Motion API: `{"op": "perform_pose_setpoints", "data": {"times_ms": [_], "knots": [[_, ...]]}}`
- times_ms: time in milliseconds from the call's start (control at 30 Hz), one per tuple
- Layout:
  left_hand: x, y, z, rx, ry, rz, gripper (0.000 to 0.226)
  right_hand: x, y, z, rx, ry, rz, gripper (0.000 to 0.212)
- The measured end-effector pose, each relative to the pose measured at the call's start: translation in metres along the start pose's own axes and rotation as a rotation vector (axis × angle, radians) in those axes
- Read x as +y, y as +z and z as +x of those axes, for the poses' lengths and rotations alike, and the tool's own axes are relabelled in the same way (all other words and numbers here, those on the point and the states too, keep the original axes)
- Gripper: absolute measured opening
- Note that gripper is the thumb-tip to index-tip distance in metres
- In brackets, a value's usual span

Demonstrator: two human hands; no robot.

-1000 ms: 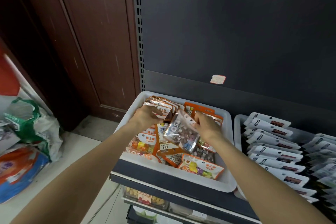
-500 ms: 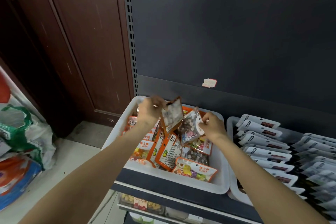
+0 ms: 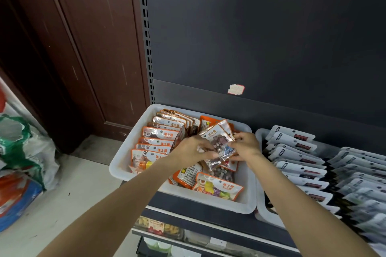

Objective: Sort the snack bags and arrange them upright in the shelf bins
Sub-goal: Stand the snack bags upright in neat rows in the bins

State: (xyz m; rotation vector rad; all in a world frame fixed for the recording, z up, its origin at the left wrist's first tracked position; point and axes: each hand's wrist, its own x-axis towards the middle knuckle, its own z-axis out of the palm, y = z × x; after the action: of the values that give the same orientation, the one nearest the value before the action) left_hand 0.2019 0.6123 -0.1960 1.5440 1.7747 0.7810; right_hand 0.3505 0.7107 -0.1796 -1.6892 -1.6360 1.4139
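Both hands hold one clear snack bag above the white bin; left hand grips its lower edge; right hand pinches its side; orange bags stand upright behind.

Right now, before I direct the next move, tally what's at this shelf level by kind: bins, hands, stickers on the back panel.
White bins: 2, the left bin and the right bin
Hands: 2, the left hand and the right hand, both with a grip on the clear snack bag
Torn sticker: 1
Total: 5
The bags overlap too much to count.
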Motion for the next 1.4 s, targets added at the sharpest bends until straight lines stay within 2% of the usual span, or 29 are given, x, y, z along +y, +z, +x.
{"op": "perform_pose_setpoints", "data": {"times_ms": [67, 167, 267, 367, 533, 667, 767, 867, 967, 1033, 1133, 1300, 1400], "knots": [[-0.005, -0.003, 0.005, 0.070, -0.082, 0.042, 0.044, 0.002, -0.005, -0.001, 0.018, 0.003, 0.037, 0.013], [-0.009, -0.003, 0.015, -0.024, -0.127, 0.224, 0.051, 0.005, -0.009, 0.001, 0.018, -0.015, 0.032, 0.013], [-0.004, -0.004, 0.023, 0.067, -0.135, 0.223, 0.047, 0.008, -0.012, 0.005, 0.011, -0.034, -0.022, 0.020], [0.003, -0.015, 0.031, 0.163, -0.143, 0.204, 0.039, 0.009, -0.014, 0.010, -0.021, -0.047, -0.059, 0.017], [0.012, -0.027, 0.039, 0.070, -0.018, 0.373, 0.035, -0.003, -0.012, 0.017, 0.043, -0.294, -0.306, 0.024], [0.019, -0.022, 0.043, 0.172, 0.013, 0.307, 0.032, -0.013, -0.005, 0.014, -0.033, -0.423, -0.415, 0.026], [0.011, -0.022, 0.040, 0.222, -0.049, 0.292, 0.036, -0.014, 0.004, 0.017, 0.009, -0.433, -0.613, 0.025], [-0.016, -0.040, 0.028, 0.245, -0.220, 0.507, 0.042, -0.019, 0.011, 0.014, 0.075, -0.487, -0.689, 0.020], [-0.050, -0.062, 0.008, 0.147, -0.333, 0.659, 0.052, -0.029, 0.017, 0.007, 0.153, -0.587, -0.749, 0.017], [-0.058, -0.070, -0.003, 0.065, -0.318, 0.651, 0.051, -0.037, 0.022, 0.003, 0.227, -0.656, -0.772, 0.016], [-0.054, -0.077, -0.014, 0.007, -0.251, 0.623, 0.041, -0.048, 0.033, 0.001, 0.240, -0.730, -0.750, 0.015], [-0.047, -0.084, -0.032, 0.045, -0.229, 0.422, 0.035, -0.055, 0.048, 0.003, 0.297, -0.781, -0.748, 0.016], [-0.043, -0.080, -0.029, 0.086, -0.257, 0.422, 0.041, -0.058, 0.053, 0.005, 0.235, -0.778, -0.736, 0.016]]}}
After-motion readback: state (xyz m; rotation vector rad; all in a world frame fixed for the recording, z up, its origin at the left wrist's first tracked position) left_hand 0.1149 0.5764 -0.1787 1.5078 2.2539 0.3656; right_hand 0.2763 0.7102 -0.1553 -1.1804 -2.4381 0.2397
